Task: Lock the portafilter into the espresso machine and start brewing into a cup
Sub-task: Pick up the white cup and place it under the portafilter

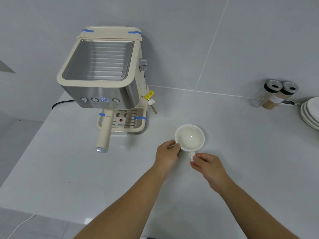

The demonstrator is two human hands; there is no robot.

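A cream and steel espresso machine (101, 69) stands at the back left of the white counter. One of its front buttons (105, 100) glows blue. The portafilter's cream handle (105, 133) sticks out from under the machine's head, over the drip tray (138, 125). To the right of the tray sits an empty white cup (189, 137) on the counter. My left hand (168, 154) grips the cup's left side. My right hand (207, 163) pinches the cup's handle, which points toward me.
Two spice jars (274, 94) lean against the wall at the right, beside a stack of white plates (310, 112). The steam wand (152, 106) hangs at the machine's right side. A black cord (60, 102) runs off behind the machine on the left.
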